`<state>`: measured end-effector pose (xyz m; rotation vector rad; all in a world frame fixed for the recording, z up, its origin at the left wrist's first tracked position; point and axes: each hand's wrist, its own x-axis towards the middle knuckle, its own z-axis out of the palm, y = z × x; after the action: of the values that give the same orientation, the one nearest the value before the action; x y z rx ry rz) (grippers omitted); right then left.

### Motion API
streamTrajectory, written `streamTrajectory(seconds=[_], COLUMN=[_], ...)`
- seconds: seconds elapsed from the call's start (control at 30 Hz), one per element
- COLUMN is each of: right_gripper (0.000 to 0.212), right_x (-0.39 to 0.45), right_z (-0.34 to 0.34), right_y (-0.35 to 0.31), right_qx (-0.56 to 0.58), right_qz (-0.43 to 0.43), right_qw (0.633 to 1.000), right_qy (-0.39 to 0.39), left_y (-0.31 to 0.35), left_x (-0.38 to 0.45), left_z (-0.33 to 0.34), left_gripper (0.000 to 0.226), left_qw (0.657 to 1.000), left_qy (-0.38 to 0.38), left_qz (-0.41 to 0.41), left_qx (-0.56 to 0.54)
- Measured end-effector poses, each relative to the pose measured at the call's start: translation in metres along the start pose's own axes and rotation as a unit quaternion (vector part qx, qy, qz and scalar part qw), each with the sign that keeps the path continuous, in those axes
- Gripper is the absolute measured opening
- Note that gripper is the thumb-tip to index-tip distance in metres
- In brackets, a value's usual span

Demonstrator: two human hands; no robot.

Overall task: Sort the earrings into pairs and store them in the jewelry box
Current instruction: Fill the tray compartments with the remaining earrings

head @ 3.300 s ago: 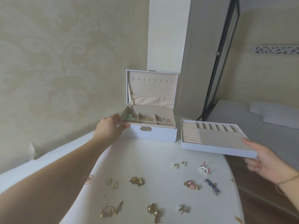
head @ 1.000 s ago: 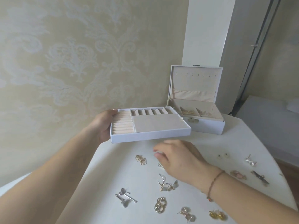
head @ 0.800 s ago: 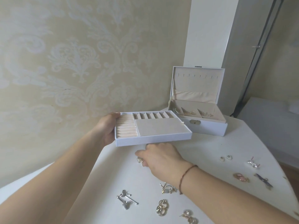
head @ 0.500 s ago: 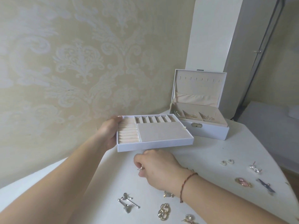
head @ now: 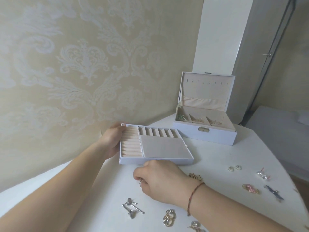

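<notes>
In the head view, the left hand (head: 112,141) held the removable tray (head: 156,160) by its left edge, fingers wrapped over the rim; compared with a second earlier the tray had sunk lower and nearer the white table (head: 217,158), though whether it touched the surface could not be told. The right hand (head: 157,180), which a second before had hovered flat above the scattered earrings, had since curled, and its fingertips now pinched a small gold earring (head: 140,182) just below the tray's front wall. That suggested one pair was being gathered for the tray's empty slots. The jewelry box (head: 204,134) stood open at the back of the table, well apart from both hands, with a few pieces already lying in its lower compartments. Other pairs waited on the table: silver studs (head: 132,207), gold chain hoops (head: 169,220), white hearts (head: 234,168), a pink pair (head: 250,188) and a dark blue pair (head: 274,193). Most sorting appeared unfinished.
</notes>
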<state>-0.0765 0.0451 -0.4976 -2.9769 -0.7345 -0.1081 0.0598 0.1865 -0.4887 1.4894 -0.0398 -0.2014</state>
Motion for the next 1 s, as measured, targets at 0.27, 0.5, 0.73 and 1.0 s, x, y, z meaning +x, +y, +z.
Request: streamTrajectory(seconds=[0.27,0.5,0.73,1.0], right_gripper=[0.016,0.016,0.024,0.014], right_x=[-0.005,-0.013,-0.019,-0.013], right_z=[0.003,-0.023,-0.018,-0.031], right_y=[-0.004,0.033,0.117,0.106], right_qx=[0.008,0.127,0.088,0.013], right_qz=[-0.012,0.137,0.403,0.371], right_qw=[1.000,0.972,0.904,0.915], right_qy=[0.021,0.144,0.114,0.155], left_y=[-0.007,-0.008,-0.020,-0.022], left_x=[0.011,0.014,0.012,0.005], left_z=[-0.006,0.006,0.006,0.021], left_gripper=[0.019,0.048,0.039,0.047], left_qw=[0.961,0.823,0.773,0.776], left_qy=[0.051,0.079,0.073,0.024], left_qz=[0.063,0.090,0.162,0.313], left_qx=[0.264,0.555,0.609,0.547])
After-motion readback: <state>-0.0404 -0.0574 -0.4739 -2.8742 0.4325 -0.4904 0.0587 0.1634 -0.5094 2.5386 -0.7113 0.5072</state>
